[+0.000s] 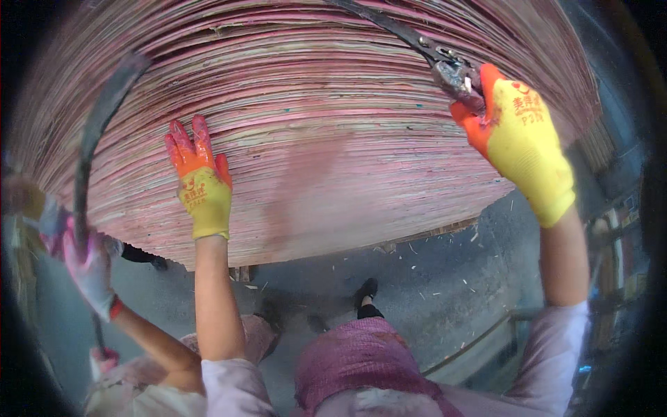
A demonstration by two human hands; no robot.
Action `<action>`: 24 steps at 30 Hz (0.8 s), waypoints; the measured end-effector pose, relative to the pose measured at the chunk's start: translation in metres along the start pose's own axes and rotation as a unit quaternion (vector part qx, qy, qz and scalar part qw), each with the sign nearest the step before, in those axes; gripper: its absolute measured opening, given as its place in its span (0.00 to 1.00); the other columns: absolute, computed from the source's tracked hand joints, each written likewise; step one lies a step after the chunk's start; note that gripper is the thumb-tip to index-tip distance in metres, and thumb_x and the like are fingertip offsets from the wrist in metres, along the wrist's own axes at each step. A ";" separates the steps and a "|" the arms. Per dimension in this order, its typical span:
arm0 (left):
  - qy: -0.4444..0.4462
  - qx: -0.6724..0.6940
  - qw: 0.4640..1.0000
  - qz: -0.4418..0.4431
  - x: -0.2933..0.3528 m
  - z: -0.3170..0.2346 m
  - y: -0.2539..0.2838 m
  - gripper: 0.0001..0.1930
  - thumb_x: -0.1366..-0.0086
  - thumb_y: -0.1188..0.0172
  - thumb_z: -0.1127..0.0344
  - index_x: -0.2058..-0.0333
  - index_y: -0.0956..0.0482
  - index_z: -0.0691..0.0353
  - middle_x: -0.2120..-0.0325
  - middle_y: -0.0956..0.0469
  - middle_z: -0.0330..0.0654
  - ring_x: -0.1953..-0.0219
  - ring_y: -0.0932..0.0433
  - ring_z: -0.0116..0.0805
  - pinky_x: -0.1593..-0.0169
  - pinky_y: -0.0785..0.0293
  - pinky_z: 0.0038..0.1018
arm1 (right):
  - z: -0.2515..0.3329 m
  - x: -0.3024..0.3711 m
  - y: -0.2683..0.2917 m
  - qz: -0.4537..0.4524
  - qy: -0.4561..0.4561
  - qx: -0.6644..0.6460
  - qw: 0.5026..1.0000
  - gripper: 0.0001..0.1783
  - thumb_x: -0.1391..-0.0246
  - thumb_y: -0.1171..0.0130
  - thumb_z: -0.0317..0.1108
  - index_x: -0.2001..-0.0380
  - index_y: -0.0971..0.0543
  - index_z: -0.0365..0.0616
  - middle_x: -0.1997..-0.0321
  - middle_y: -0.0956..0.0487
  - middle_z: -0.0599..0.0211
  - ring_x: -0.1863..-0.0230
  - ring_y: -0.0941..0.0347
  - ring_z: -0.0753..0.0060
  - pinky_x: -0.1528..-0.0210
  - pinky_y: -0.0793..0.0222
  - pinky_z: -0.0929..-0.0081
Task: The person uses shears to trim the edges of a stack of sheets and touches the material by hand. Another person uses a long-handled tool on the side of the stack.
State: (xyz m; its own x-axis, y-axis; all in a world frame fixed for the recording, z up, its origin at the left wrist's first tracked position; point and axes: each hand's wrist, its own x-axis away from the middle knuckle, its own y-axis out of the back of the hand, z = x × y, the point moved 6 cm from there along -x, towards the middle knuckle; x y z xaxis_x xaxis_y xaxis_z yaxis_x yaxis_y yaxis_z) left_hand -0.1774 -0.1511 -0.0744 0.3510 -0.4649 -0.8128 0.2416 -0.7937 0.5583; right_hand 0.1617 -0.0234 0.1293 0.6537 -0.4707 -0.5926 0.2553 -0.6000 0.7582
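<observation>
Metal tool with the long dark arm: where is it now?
Head view, upper right: the metal tool is in the wearer's gloved right hand, with the pinkish layered stack behind it.

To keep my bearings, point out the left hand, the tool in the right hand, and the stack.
Left hand point(200, 179): head view, back of the glove.
Tool point(414, 37): head view, its dark shaft.
Stack point(361, 146): head view, layered side.

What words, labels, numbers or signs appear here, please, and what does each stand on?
Right glove, back: a red emblem above red lettering, which I won't copy out.
Left glove, back: similar red print, smaller, likewise not copied.
Metal tool and stacked sheets: no readable writing.
</observation>
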 end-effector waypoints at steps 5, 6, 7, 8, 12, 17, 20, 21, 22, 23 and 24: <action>0.004 0.002 0.999 0.033 0.006 0.000 -0.004 0.45 0.37 0.40 0.73 0.23 0.49 0.47 0.23 0.56 0.56 0.22 0.56 0.60 0.25 0.43 0.46 | -0.010 0.025 -0.023 -0.065 0.090 0.003 0.994 0.16 0.49 0.30 0.33 0.61 0.25 0.41 0.74 0.22 0.57 0.68 0.23 0.47 0.64 0.29 0.51; 0.021 0.032 0.998 0.040 0.009 0.002 -0.002 0.44 0.36 0.42 0.72 0.23 0.48 0.47 0.24 0.54 0.58 0.22 0.54 0.60 0.26 0.42 0.48 | -0.015 0.029 -0.030 -0.069 0.090 -0.033 0.993 0.17 0.47 0.30 0.34 0.60 0.25 0.39 0.72 0.22 0.54 0.67 0.24 0.45 0.65 0.31 0.50; 0.019 0.017 0.999 0.048 0.010 0.002 0.000 0.42 0.35 0.43 0.72 0.24 0.47 0.47 0.24 0.52 0.60 0.23 0.52 0.62 0.26 0.42 0.50 | -0.024 0.031 -0.040 -0.057 0.070 -0.041 0.995 0.20 0.43 0.30 0.36 0.53 0.24 0.36 0.67 0.20 0.51 0.63 0.22 0.43 0.62 0.28 0.50; 0.043 0.028 0.998 0.047 0.010 0.005 0.001 0.43 0.37 0.43 0.74 0.24 0.46 0.47 0.25 0.51 0.61 0.24 0.51 0.65 0.27 0.42 0.51 | -0.030 0.033 -0.048 -0.092 0.058 -0.020 0.994 0.23 0.42 0.31 0.37 0.49 0.24 0.35 0.65 0.19 0.49 0.62 0.22 0.43 0.60 0.28 0.51; 0.045 -0.041 0.996 0.063 0.008 0.011 0.002 0.41 0.33 0.53 0.78 0.23 0.51 0.45 0.23 0.57 0.59 0.22 0.56 0.62 0.27 0.39 0.48 | -0.041 0.039 -0.080 -0.121 0.040 -0.020 0.992 0.32 0.40 0.32 0.41 0.38 0.27 0.33 0.60 0.18 0.46 0.57 0.20 0.43 0.55 0.27 0.53; 0.035 0.019 0.998 0.043 0.013 0.004 0.011 0.44 0.38 0.45 0.76 0.24 0.47 0.48 0.24 0.52 0.59 0.23 0.52 0.65 0.29 0.37 0.50 | -0.016 0.041 -0.063 -0.148 0.087 -0.032 0.985 0.22 0.42 0.33 0.37 0.49 0.24 0.35 0.69 0.20 0.49 0.65 0.22 0.44 0.63 0.29 0.52; 0.036 0.027 0.997 0.056 0.016 0.004 0.008 0.44 0.37 0.44 0.74 0.23 0.48 0.46 0.23 0.54 0.56 0.23 0.52 0.61 0.28 0.36 0.46 | 0.000 0.036 -0.045 -0.051 0.048 -0.037 0.997 0.15 0.45 0.32 0.36 0.62 0.26 0.40 0.75 0.22 0.51 0.70 0.22 0.44 0.67 0.29 0.50; 0.037 0.020 0.997 0.057 0.015 0.004 0.008 0.44 0.38 0.43 0.74 0.24 0.47 0.46 0.23 0.54 0.55 0.23 0.53 0.62 0.27 0.40 0.47 | 0.003 0.032 -0.038 -0.034 0.026 -0.070 0.997 0.15 0.46 0.32 0.37 0.65 0.28 0.41 0.77 0.22 0.53 0.72 0.22 0.43 0.68 0.29 0.49; 0.026 0.018 0.998 0.047 0.013 0.003 0.009 0.45 0.39 0.42 0.75 0.24 0.46 0.46 0.23 0.54 0.55 0.23 0.53 0.63 0.26 0.41 0.47 | 0.004 0.028 -0.034 -0.006 -0.011 -0.057 0.998 0.16 0.46 0.32 0.38 0.65 0.27 0.41 0.78 0.21 0.53 0.72 0.21 0.44 0.68 0.28 0.49; 0.016 0.011 0.999 0.034 0.011 0.004 0.011 0.45 0.39 0.41 0.75 0.24 0.46 0.46 0.23 0.53 0.54 0.23 0.53 0.64 0.25 0.43 0.47 | 0.008 0.024 -0.024 -0.014 0.000 -0.058 0.998 0.17 0.47 0.31 0.39 0.65 0.27 0.40 0.78 0.21 0.53 0.72 0.21 0.44 0.67 0.27 0.49; 0.008 0.033 0.999 0.026 0.009 0.003 0.013 0.45 0.39 0.41 0.75 0.24 0.46 0.46 0.23 0.53 0.54 0.23 0.53 0.64 0.25 0.43 0.47 | 0.007 0.021 -0.015 -0.002 -0.022 -0.034 0.999 0.17 0.47 0.31 0.39 0.65 0.27 0.40 0.78 0.21 0.53 0.72 0.21 0.44 0.67 0.27 0.49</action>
State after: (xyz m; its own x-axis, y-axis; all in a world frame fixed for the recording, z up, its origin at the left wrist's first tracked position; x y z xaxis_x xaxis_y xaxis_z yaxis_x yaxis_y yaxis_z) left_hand -0.1734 -0.1666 -0.0750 0.3766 -0.4993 -0.7803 0.1626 -0.7936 0.5863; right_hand 0.1663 -0.0283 0.1035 0.6214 -0.4971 -0.6057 0.3059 -0.5577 0.7716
